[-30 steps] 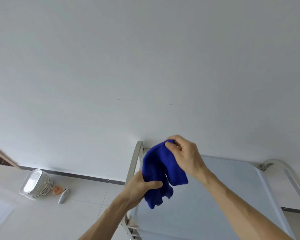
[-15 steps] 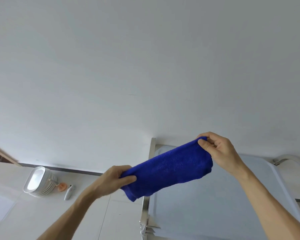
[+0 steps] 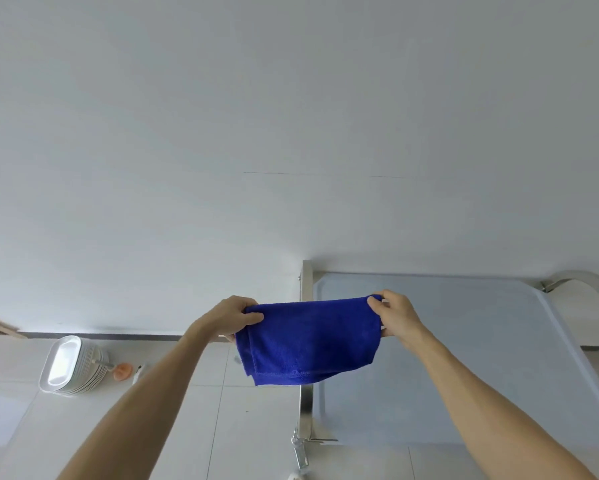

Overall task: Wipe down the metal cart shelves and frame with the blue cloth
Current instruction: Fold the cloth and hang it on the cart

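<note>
Below, the metal cart [image 3: 464, 358] stands on pale floor tiles [image 3: 256, 410] against a white wall [image 3: 291, 133]. Since earlier, left hand [image 3: 234, 315] and right hand [image 3: 396, 315], each pinching a corner, have spread the blue cloth [image 3: 308, 341] level.

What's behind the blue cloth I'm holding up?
The cart's upright frame post and the left edge of its top shelf run behind the blue cloth; the covered stretch is hidden.

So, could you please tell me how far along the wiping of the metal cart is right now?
Nothing looks wiped yet. In hand: the left hand and right hand each pinch a top corner of the blue cloth, holding it spread in the air above the cart's left edge, not touching it. Left: the top shelf, the frame and any lower shelves, which are out of view.
</note>
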The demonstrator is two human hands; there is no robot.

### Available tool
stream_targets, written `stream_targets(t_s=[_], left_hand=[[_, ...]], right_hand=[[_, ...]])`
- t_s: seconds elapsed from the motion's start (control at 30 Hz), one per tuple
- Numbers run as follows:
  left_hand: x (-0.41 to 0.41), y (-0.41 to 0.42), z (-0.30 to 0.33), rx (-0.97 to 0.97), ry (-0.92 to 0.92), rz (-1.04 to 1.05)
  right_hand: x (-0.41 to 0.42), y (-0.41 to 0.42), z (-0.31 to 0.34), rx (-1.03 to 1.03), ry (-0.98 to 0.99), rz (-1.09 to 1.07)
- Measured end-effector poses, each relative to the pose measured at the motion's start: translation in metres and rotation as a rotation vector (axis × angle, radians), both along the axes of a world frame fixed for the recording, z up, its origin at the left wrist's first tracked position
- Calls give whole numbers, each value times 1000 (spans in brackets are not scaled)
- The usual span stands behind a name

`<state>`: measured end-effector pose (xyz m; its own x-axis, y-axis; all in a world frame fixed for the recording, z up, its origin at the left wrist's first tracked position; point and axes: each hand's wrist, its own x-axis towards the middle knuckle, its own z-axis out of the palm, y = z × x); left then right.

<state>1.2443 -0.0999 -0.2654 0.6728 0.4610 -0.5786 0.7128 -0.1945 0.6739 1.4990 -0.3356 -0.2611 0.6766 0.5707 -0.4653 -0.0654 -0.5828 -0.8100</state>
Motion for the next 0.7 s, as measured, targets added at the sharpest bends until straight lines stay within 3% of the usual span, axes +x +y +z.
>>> stream_targets(t_s=[0.2, 0.33, 0.43, 0.6, 0.7], left_hand=[[26, 8, -3, 223, -82, 163], [39, -19, -17, 435, -110, 255], [45, -55, -26, 284, -215, 325], [43, -106, -36, -316, -324, 524], [43, -114, -35, -417, -385, 496]], right_hand=[[7, 27, -4, -47, -127, -103], [-6, 32, -16, -187, -272, 44], [-36, 31, -30, -147, -182, 130], [-89, 32, -33, 8, 209, 125], [-107, 33, -33, 40, 206, 101]])
